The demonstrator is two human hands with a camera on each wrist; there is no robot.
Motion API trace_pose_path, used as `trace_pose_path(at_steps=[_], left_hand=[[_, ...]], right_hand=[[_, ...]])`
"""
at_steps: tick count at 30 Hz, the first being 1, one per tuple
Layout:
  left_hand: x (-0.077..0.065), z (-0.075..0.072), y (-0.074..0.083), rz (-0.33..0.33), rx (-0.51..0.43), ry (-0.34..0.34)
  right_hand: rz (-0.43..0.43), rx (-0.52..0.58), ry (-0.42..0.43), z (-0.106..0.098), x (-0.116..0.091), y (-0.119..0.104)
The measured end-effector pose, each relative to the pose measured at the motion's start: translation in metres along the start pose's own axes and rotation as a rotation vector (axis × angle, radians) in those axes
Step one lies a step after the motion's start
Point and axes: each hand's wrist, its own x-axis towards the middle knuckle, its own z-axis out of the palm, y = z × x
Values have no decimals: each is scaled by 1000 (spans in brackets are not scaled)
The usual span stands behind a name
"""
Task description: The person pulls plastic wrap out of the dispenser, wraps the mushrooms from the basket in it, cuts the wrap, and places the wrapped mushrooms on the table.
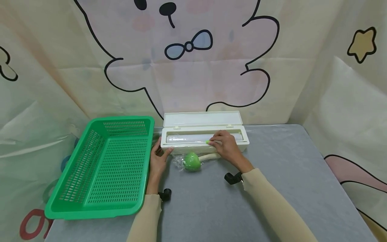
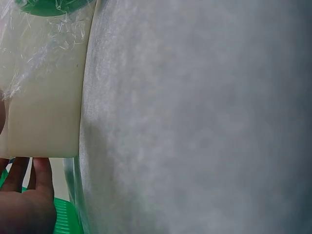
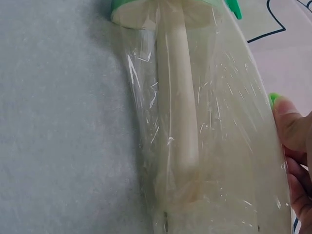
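Note:
A white cling film dispenser [image 1: 205, 149] sits at the table's back edge with its lid [image 1: 203, 119] up and a film roll [image 1: 187, 138] inside. My left hand [image 1: 158, 163] grips its left end, thumb at the front. With my right hand [image 1: 228, 148] I pinch a small lime-green slider [image 1: 207, 142] on the dispenser's front edge. Clear film [image 3: 146, 97] hangs down the front over a mushroom-shaped thing lying on the table. That thing has a green cap [image 1: 191, 161] toward the left and a pale stem [image 3: 178, 97] toward the right.
A green slatted basket [image 1: 99, 213] stands to the left, close by my left forearm. The grey cloth-covered table [image 1: 208, 208] stretches toward me and to the right. Behind the dispenser hangs a printed curtain [image 1: 187, 77].

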Motion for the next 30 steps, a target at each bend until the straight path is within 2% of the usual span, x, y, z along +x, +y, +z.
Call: trace_pose_path(at_steps=[9,10,14,15,17,21,26,30], left_hand=[[-1,-3,2,38,-15,-49],[-1,-3,4,31,-15,-55],[-8,-3,31,2,-16,-82],[-9,-3,32,-6,-16,-87],[-9,-3,32,-11,-17,-94],[-4,-4,9,-9,-34,-96],[-5,-4,9,-9,-46,-104],[-4,-2,9,-36,-53,-74]], right_hand=[[-18,-32,-1,1,-3,-2],[-16,-34,1,1,-3,-2],[-1,-15,7,2,-4,-3],[5,-8,10,2,-4,-4],[15,2,13,3,-3,-5],[34,4,17,5,-2,-5],[41,-17,22,7,-1,-4],[36,-24,35,8,-1,-3]])
